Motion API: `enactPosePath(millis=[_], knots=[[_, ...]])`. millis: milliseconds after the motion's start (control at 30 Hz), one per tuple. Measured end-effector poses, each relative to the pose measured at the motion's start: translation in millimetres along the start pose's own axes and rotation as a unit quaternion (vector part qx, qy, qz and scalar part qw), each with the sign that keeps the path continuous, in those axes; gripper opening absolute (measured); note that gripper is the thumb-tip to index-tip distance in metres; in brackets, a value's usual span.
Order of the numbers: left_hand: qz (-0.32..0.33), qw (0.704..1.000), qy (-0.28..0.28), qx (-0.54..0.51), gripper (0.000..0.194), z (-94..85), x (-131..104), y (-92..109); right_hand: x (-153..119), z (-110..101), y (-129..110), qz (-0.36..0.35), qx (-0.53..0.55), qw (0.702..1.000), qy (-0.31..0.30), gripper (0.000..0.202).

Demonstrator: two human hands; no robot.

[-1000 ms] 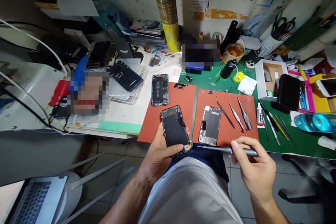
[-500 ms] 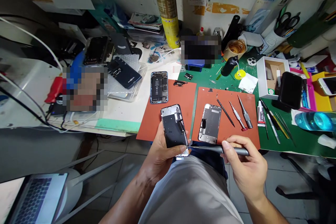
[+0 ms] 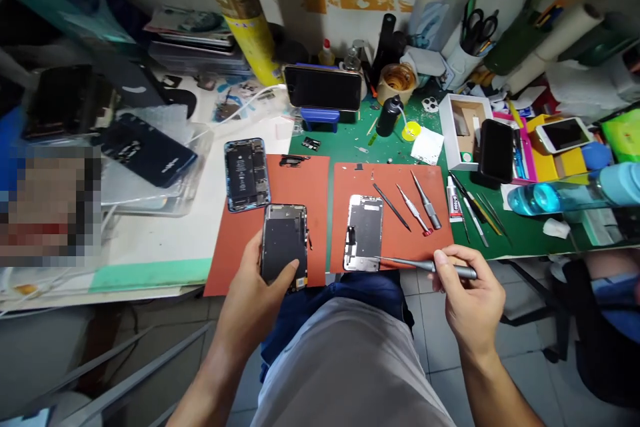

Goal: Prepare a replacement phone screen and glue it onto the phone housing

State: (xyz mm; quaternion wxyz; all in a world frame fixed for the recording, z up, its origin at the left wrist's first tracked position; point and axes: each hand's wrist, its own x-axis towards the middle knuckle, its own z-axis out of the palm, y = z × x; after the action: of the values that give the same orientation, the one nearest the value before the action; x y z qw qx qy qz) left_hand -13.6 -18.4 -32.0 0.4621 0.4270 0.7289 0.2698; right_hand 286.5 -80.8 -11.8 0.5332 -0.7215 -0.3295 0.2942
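Observation:
My left hand grips a dark phone screen assembly by its lower end, thumb across its face, over the left red-brown mat. A thin flex cable sticks out at the panel's right side. Between thumb and fingers of my right hand is a grey screwdriver, pointing left. Its thin tip lies over the lower part of a second screen assembly on the right mat; whether it touches cannot be made out. An opened phone body with its battery showing lies beyond my left hand.
Several tools, among them a black pry stick, lie on the right mat. A glue tube and tweezers are farther right. A phone on a blue stand stands behind, beside a spray can. A water bottle lies right.
My left hand has moved the screen assembly left, down toward the left mat. The screwdriver tip has left that panel and is now over the second screen. The camera view has shifted right.

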Motion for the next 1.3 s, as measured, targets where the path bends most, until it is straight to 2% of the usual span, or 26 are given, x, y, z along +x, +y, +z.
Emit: enactPosePath(millis=[67, 200, 267, 367, 467, 533, 600, 667, 800, 1000, 1133, 1233, 1300], knots=[[0.027, 0.992, 0.021, 0.118, 0.072, 0.3, -3.1, 4.0, -1.2, -4.7, 5.5, 0.013, -0.011, 1.0, 0.012, 0.03], [0.178, 0.938, 0.098, 0.282, 0.07, 0.6, -11.1, 7.6, -3.2, -17.3, 14.0, 0.034, -0.002, 0.999, 0.011, 0.027], [0.24, 0.918, 0.121, 0.292, 0.066, 4.5, -17.8, 6.6, -3.0, -24.6, 14.6, 0.036, 0.048, 0.998, -0.001, 0.024], [0.285, 0.928, 0.068, 0.229, 0.042, 18.6, -33.2, 5.2, -3.6, -31.9, 11.1, 0.03, 0.137, 0.99, -0.025, 0.023], [0.261, 0.954, 0.005, 0.145, 0.028, 37.8, -48.9, 5.9, -8.0, -29.4, 9.0, 0.064, 0.185, 0.977, -0.085, 0.023], [0.238, 0.966, -0.017, 0.1, 0.028, 49.1, -54.6, 6.7, -12.3, -21.4, 10.5, 0.12, 0.17, 0.968, -0.138, 0.026], [0.244, 0.966, -0.026, 0.079, 0.032, 57.5, -55.4, 6.4, -15.9, -10.0, 12.4, 0.184, 0.131, 0.958, -0.179, 0.035], [0.268, 0.959, -0.03, 0.088, 0.037, 63.2, -53.2, 4.6, -17.8, 2.1, 12.1, 0.24, 0.108, 0.945, -0.192, 0.045], [0.288, 0.948, -0.039, 0.132, 0.043, 69.0, -50.8, -2.5, -16.0, 22.3, 1.9, 0.311, 0.133, 0.926, -0.167, 0.06], [0.312, 0.934, -0.032, 0.169, 0.047, 74.8, -55.5, -10.4, -9.0, 40.5, -14.8, 0.324, 0.167, 0.919, -0.151, 0.06], [0.305, 0.939, -0.025, 0.157, 0.049, 75.7, -58.6, -11.3, -4.5, 53.0, -12.4, 0.314, 0.147, 0.919, -0.186, 0.055], [0.261, 0.959, -0.003, 0.112, 0.049, 69.9, -66.2, -11.0, -1.7, 63.2, -7.3, 0.304, 0.148, 0.916, -0.216, 0.044], [0.189, 0.981, 0.008, 0.04, 0.048, 65.3, -73.3, -10.3, -1.1, 68.5, -5.5, 0.301, 0.157, 0.913, -0.225, 0.044]])
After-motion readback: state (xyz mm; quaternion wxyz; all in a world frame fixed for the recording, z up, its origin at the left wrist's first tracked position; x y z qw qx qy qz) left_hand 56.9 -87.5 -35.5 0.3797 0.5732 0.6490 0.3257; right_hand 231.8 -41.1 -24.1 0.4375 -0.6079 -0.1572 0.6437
